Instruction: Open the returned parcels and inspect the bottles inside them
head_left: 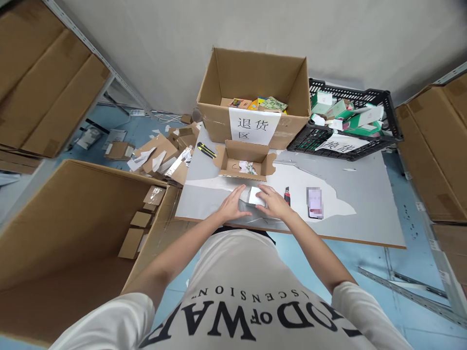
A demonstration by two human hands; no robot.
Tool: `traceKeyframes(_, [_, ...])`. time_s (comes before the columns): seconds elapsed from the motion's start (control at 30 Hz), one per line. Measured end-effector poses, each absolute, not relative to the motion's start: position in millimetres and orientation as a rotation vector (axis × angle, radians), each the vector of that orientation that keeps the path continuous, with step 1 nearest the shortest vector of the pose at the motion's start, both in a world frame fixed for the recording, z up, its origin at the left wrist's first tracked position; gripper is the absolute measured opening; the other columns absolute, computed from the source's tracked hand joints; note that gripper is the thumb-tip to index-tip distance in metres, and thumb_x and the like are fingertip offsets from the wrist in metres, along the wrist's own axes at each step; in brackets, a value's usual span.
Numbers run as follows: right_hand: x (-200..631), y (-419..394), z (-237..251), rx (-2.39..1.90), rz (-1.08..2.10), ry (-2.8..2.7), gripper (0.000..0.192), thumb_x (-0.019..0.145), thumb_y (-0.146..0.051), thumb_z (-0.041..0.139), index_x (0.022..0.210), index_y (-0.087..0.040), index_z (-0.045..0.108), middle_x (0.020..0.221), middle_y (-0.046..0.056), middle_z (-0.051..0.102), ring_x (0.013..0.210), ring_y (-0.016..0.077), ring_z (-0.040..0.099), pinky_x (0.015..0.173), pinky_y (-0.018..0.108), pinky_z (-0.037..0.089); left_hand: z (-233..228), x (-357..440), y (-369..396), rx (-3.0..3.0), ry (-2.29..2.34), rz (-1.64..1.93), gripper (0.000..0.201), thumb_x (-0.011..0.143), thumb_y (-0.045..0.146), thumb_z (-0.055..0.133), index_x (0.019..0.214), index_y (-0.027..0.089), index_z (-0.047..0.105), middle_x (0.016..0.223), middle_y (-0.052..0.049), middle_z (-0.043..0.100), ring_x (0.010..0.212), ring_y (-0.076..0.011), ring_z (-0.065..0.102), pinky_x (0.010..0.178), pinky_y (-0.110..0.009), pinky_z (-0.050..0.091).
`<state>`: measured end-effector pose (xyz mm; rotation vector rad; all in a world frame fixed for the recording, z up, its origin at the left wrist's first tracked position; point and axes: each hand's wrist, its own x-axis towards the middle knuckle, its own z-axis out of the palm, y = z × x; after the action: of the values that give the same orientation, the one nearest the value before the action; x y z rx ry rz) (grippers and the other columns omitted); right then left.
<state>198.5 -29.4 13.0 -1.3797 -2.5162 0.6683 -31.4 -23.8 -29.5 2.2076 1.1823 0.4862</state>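
Observation:
A small white box [254,195] lies near the front edge of the table, between my two hands. My right hand [273,201] has its fingers and thumb bent around the right side of that box. My left hand [232,205] is just left of it, thumb and fingers apart with nothing between them. Behind my hands stands an opened cardboard carton [239,176], with some crumpled white and patterned material inside. To the right of my right hand lies a red utility knife [287,196], and farther right a phone [314,202].
A large carton [215,119] with a paper sign and a black crate [394,116] of green-and-white boxes stand at the table's back. A yellow-black cutter [206,150] lies back left. Left are a big open carton [91,170] and scrap cardboard [160,148].

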Motion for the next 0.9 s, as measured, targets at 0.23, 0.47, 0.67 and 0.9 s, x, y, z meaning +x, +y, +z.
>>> traceKeyframes(0.23, [186,-20,30,-1.456,0.587,-2.707,0.041,0.081,-0.028,0.063,0.119,-0.018,0.051,0.136,0.016,0.048,0.119,0.0308,0.05,0.094,0.045,0.045,-48,4,-15,1.958,1.158,0.588,0.113,0.058,0.05,0.08,0.146,0.018,0.017,0.146,-0.019,0.036,0.133,-0.0325,0.038,0.107,-0.047,0.037])
traceKeyframes(0.47, [182,-13,36,-1.385,0.538,-2.895,0.053,0.079,-0.027,0.063,0.129,-0.026,0.046,0.136,0.015,0.045,0.106,0.0316,0.057,0.083,0.043,0.048,-52,9,-8,1.843,1.116,0.61,0.115,0.056,0.038,0.084,0.146,0.016,0.015,0.136,-0.018,0.048,0.123,-0.0313,0.05,0.1,-0.044,0.043])
traceKeyframes(0.67, [173,-3,36,-1.401,0.559,-3.036,0.053,0.075,-0.03,0.066,0.124,-0.023,0.047,0.127,0.017,0.049,0.093,0.0302,0.063,0.076,0.039,0.048,-56,7,-7,1.917,1.091,0.588,0.1,0.057,0.037,0.083,0.139,0.013,0.031,0.135,-0.018,0.048,0.124,-0.0309,0.048,0.103,-0.044,0.041])
traceKeyframes(0.9, [161,3,48,-1.449,0.448,-3.21,0.057,0.075,-0.037,0.061,0.125,-0.017,0.041,0.122,0.019,0.051,0.086,0.0303,0.064,0.07,0.038,0.048,-56,9,-2,1.905,1.048,0.63,0.084,0.056,0.029,0.082,0.128,0.018,0.042,0.125,-0.011,0.054,0.117,-0.029,0.052,0.098,-0.043,0.043])
